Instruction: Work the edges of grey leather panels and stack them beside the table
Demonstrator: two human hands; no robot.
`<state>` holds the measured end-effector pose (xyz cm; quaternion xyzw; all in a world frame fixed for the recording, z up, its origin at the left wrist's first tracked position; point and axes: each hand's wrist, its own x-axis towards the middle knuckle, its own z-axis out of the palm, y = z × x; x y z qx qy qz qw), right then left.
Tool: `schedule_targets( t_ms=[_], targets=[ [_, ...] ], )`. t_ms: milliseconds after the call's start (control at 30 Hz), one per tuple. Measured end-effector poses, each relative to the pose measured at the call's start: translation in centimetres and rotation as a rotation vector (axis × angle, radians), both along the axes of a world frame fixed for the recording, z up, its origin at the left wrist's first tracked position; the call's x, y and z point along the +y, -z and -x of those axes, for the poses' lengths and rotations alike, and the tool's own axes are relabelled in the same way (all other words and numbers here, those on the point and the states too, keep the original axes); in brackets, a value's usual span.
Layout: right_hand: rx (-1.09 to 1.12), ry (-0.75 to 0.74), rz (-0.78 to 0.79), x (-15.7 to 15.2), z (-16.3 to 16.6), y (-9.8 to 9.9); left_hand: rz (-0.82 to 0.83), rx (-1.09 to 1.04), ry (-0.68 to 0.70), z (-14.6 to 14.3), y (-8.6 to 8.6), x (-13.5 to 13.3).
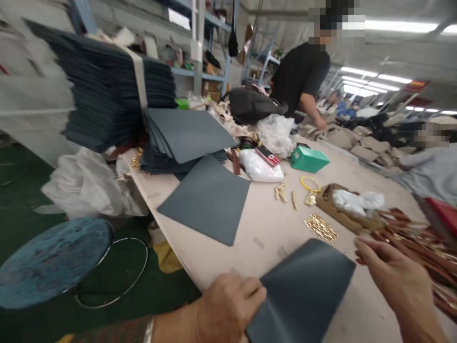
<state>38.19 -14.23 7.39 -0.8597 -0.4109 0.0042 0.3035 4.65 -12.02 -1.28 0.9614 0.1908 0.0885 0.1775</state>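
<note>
My left hand is closed on the left edge of a dark blue-grey leather-like sheet, which lies tilted over the near part of the table. Just beyond the sheet's right corner is my right hand, thumb and fingers drawn together; whatever they may hold is too small or hidden to make out. Past the sheet lies a heap of small gold metal pieces. Another flat sheet of the same colour rests farther left, partly under a stack of such sheets.
A tan tray with white plastic and several brown straps lie at right. Behind are a green box, a phone and a yellow ring. A blue stool stands left. A person in black works beyond.
</note>
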Motion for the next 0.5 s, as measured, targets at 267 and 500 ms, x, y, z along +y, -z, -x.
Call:
schedule_targets(
  t_ms=[267,500],
  targets=[
    [0.489,-0.642,0.353,-2.0,14.2,3.5,0.019,0.037,-0.042,0.5,-1.2,-0.2],
    [0.360,-0.689,0.454,-0.8,15.8,3.8,-0.056,-0.044,-0.054,0.2,-0.5,-0.1]
  ],
)
